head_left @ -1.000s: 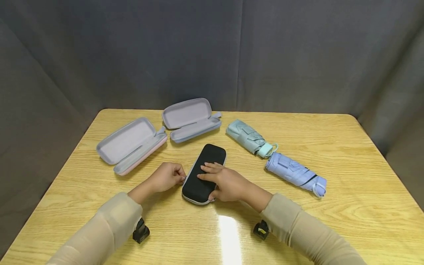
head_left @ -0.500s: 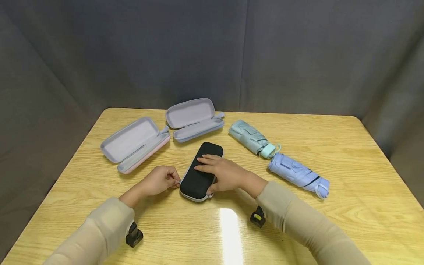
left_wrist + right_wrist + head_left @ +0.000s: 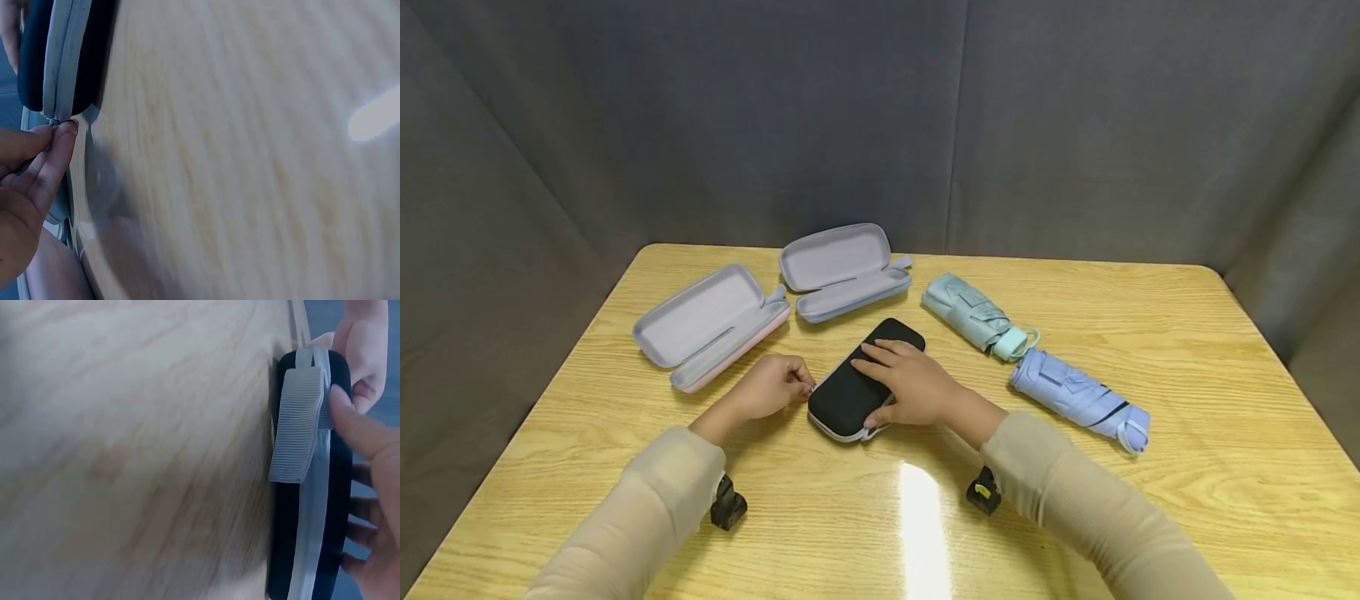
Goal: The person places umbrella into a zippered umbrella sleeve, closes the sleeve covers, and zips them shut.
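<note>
Fingers on the left hand [image 3: 772, 387] are curled in, thumb and fingertips pinching the tiny zipper pull [image 3: 54, 122] at the left edge of a black hard-shell zip case [image 3: 842, 404]. Case is lying lid-up mid-table, near end angled toward the left. Right hand [image 3: 917, 387] is laid flat over it, fingers fairly straight and spread on top, thumb at the side by a ribbed gray fabric tab [image 3: 297, 425]; can't tell if it's actually touching that. Behind it sit two cases with lids flipped up, one pink-bottomed [image 3: 700, 321], one blue-bottomed [image 3: 850, 300], plus mint [image 3: 962, 310] and lavender-blue [image 3: 1075, 393] folded umbrellas off to the right.
</note>
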`<action>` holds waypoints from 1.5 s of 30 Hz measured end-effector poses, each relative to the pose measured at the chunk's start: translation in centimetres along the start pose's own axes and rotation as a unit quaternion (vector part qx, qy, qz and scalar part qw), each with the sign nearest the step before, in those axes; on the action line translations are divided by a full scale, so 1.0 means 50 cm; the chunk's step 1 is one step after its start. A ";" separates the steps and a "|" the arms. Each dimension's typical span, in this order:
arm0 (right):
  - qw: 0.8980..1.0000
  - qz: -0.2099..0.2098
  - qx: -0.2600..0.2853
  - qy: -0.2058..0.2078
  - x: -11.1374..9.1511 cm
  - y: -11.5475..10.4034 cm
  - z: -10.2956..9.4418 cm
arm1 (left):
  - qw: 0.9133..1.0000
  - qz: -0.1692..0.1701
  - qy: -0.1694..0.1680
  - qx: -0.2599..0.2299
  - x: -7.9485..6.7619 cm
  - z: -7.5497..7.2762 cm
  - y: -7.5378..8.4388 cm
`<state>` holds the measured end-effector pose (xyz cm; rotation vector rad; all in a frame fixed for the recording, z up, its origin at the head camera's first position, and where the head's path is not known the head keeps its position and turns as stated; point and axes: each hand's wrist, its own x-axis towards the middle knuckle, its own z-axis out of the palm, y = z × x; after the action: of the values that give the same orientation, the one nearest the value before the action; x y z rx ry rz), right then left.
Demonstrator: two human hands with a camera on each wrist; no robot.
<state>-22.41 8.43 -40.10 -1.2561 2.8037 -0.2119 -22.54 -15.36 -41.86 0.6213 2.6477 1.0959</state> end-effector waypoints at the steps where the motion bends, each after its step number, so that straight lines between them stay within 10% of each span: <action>1: 1.000 0.004 -0.005 0.003 -0.003 0.001 -0.001 | 1.000 0.001 0.001 0.005 0.005 0.000 0.001; 16: 0.994 0.037 0.098 -0.021 -0.020 0.066 -0.022 | 0.998 0.000 -0.036 -0.049 0.051 0.016 0.012; 33: 0.998 0.030 -0.002 0.058 -0.047 0.059 0.008 | 0.998 0.053 -0.030 0.016 0.042 0.017 0.002; 45: 0.992 0.091 0.017 0.087 -0.062 0.036 0.015 | 0.998 0.033 -0.045 -0.029 0.007 0.007 -0.003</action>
<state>-21.60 11.83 -41.11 -1.0114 3.0262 -0.3729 -22.79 -15.08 -42.22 0.7338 2.5269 1.1319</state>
